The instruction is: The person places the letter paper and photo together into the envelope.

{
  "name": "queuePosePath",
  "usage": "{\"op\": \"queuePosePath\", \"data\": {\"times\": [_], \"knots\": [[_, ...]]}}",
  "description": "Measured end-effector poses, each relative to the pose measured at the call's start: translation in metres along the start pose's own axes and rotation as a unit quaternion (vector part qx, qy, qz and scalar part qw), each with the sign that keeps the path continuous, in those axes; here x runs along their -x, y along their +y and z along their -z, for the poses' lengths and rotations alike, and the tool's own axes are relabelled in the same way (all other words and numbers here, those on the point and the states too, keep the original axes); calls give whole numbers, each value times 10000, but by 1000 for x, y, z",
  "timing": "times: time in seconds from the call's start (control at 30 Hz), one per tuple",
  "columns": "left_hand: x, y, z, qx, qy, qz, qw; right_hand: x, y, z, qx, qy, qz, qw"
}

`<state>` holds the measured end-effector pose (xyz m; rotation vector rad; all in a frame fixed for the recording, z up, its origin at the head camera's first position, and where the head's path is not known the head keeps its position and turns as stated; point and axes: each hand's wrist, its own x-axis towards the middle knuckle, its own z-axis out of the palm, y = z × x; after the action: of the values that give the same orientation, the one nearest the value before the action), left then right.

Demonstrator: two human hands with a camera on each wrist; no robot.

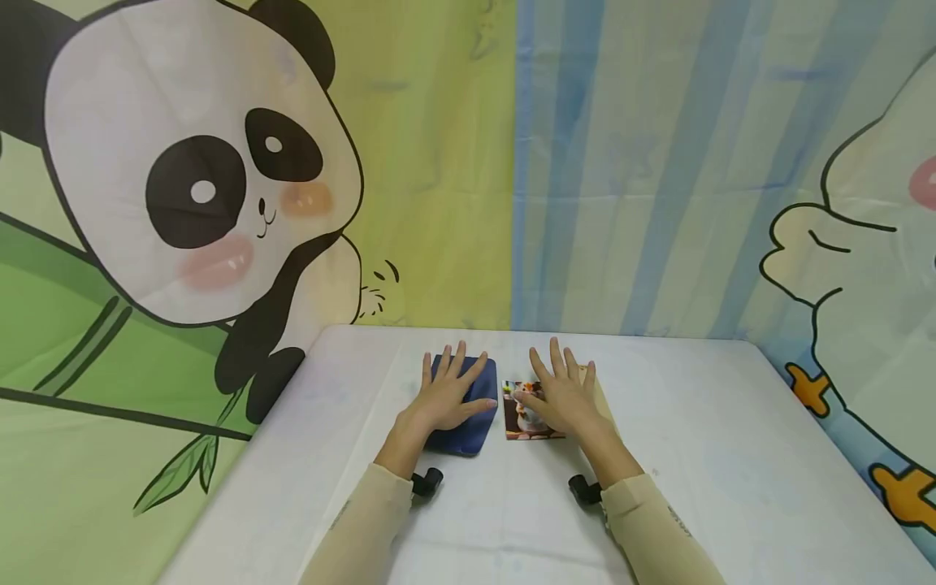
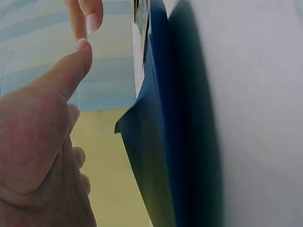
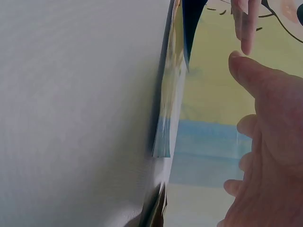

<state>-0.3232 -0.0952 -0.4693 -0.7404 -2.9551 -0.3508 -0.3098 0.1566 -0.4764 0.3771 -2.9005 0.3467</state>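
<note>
While left hand [image 1: 446,400] and right hand [image 1: 565,398] hover, grips wide and holding nothing, above dark-blue sheet [image 1: 465,439] and picture card [image 1: 526,422] respectively on the counter [image 1: 731,455], step judged pre-contact; next move likely calls for lowering and pinching.

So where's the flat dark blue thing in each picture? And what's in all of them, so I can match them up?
Head: the flat dark blue thing is below centre, slightly left, under the left hand.
Left wrist: it runs from top to bottom near the middle.
Right wrist: a piece shows at the top, right of middle.
Shared landmark: the backdrop's yellow part.
</note>
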Motion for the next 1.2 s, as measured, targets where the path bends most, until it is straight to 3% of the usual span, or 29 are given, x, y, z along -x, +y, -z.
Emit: {"op": "queuePosePath", "data": {"times": [0.13,0.4,0.67,0.93,1.1,1.2], "knots": [[1,-9,3,115,-137,54,9998,-1,-2,-2,-16,127,56,9999],[7,-34,15,875,-973,19,9914,-1,-8,0,-450,95,250,9986],[12,-47,18,1106,-1153,251,9868,0,-17,0,-463,32,345,9983],[18,-51,15,1740,-1655,621,9687,-1,-37,-5,-780,-744,695,9917],[17,-47,13,1729,-1591,634,9699,-6,-52,-10,-887,-1318,1093,9812],[16,-44,12,1683,-1493,637,9723,-9,-59,-15,-881,-1445,1365,9761]]}}
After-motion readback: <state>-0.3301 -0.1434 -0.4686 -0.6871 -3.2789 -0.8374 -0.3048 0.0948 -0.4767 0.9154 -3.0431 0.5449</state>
